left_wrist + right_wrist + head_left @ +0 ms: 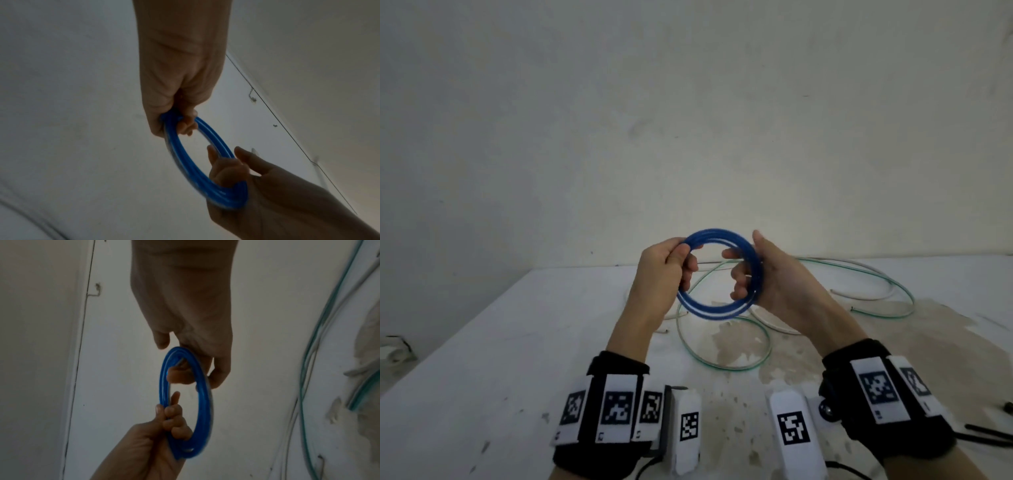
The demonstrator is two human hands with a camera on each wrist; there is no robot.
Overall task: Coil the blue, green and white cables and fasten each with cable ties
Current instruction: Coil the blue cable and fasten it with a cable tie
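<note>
Head view: we find the blue cable (720, 274) wound into a ring of several turns and held in the air above the middle of the tabletop (517, 325). The left hand (664, 270) has its fingers curled round the ring's left side; the right hand (763, 274) has its fingers hooked through the ring's right side, thumb raised clear. No tie is on the ring. The green cable (726, 363) and the white cable (873, 296) lie loose and uncoiled on the tabletop beyond the hands, toward its far right corner. Dark strips, possibly cable ties (986, 431), lie at the near right edge; we cannot confirm what they are.

Left wrist view: the left hand (180, 91) grips the ring's upper arc, and the right hand's fingers (226, 168) pass through its lower arc.

Right wrist view: the right hand (191, 337) is loosely closed on the top of the ring, and the left hand (164, 426) clamps the bottom.

Assessment: we judge the cable light, smooth and springy, and the turns are likely to splay if released. One hand should pinch all the turns together at one spot, and the tie should go beside that pinch.
</note>
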